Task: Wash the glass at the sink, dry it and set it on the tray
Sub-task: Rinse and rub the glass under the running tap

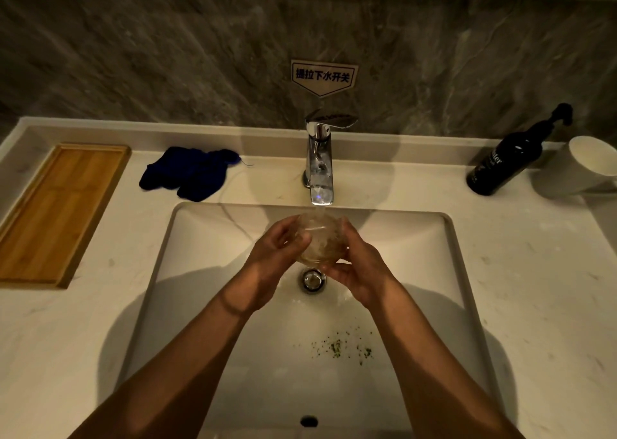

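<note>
Glass point(320, 238) held directly under the faucet point(319, 158) spout, over the sink point(207, 238) drain point(313, 280) — placed so the running stream falls into it and the runoff goes straight down. Both hands wrap it: left hand point(278, 255) curls round the side left of the faucet line, fingers at the wall of the glass, likely rubbing; right hand point(355, 268) cups the opposite side and the base, likely taking the weight so the other can work. Whether the glass is tilted is hard to tell through the water and blur. Green flecks point(340, 347) lie in the basin on the near side of the drain, well clear of the faucet — probably rinsed-out residue. Judged stage: washing, drying not yet begun. Blue cloth point(193, 173) lies crumpled on the bench just left of the faucet, within easy reach for drying. Wooden tray point(60, 211) sits farther left of the faucet, beyond the cloth, nothing on it. Right of the faucet: dark pump bottle point(510, 161), then a white cup point(581, 168), both apart from the work.
</note>
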